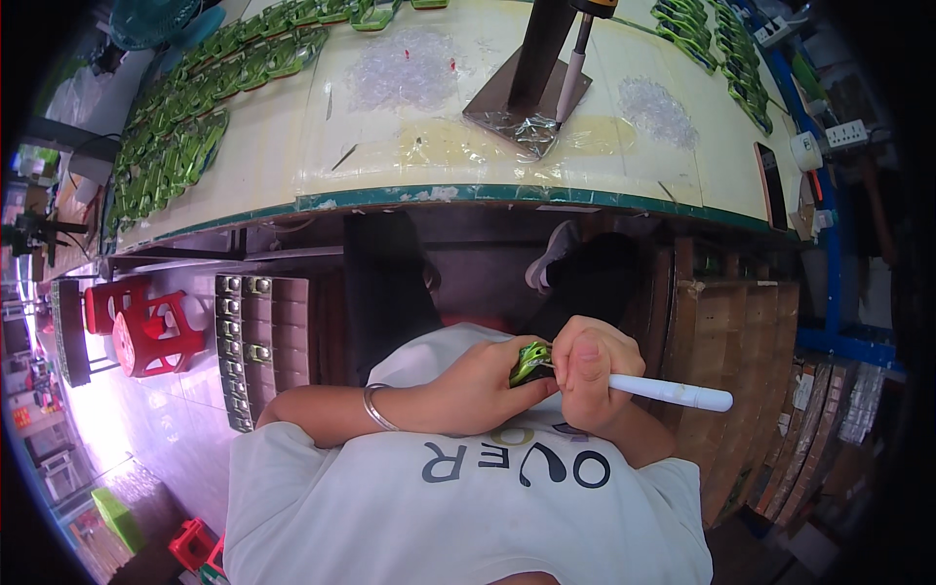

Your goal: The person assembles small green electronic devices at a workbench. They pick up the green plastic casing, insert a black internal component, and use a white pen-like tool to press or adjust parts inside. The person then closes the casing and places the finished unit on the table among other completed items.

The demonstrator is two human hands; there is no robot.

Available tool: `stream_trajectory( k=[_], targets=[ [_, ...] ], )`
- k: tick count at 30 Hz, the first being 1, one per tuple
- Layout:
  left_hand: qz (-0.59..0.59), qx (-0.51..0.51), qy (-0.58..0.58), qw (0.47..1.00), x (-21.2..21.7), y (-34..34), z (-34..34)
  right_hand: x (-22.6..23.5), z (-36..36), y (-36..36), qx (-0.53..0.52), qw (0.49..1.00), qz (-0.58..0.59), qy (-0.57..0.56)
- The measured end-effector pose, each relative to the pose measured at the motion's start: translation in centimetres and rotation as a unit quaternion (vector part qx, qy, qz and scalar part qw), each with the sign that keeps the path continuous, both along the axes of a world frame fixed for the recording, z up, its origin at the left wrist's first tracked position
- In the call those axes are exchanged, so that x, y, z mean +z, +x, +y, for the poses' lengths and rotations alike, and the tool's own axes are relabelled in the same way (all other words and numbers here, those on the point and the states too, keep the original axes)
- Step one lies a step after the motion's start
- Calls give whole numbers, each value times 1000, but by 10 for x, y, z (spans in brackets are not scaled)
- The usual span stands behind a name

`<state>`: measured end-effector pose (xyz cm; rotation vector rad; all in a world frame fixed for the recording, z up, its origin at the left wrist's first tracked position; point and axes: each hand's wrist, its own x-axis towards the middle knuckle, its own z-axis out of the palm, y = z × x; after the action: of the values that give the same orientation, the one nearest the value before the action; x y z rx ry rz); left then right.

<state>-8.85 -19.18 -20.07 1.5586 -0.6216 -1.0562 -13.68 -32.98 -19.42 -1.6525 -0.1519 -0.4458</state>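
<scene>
We hold the green part (531, 363) in the closed left hand (478, 385), at chest height, well short of the tabletop (292, 146) near edge. Right hand (585, 375), fisted around the white pen tool (673, 392), touches it; tool axis runs rightward.

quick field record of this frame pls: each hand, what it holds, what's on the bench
left hand: grips a small green part close to the chest; metal bangle on the wrist
right hand: fist closed round a white pen-like tool, its tip at the green part
bench: rows of green parts, two heaps of clear bits, upright stand
floor, left: red stools
</scene>
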Motion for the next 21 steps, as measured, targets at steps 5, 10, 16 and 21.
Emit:
stream_trajectory(
  k=[5, 10, 16, 21],
  targets=[
    [-9, -8, -2, 1000, 2, -1, 1, -3, -2, -3, 10, 997, 34, 71],
    [-15, 2, -24, 1000, 0, 0, 1, -3, -3, -1, 31, 996, 13, 83],
    [-11, -2, -22, 1000, -1, 1, 2, 0, -3, 0, 34, 998, 20, 54],
    [-12, -2, -25, 1000, -3, 0, 2, 1, -2, 2, 30, 999, 21, 16]
  ],
)
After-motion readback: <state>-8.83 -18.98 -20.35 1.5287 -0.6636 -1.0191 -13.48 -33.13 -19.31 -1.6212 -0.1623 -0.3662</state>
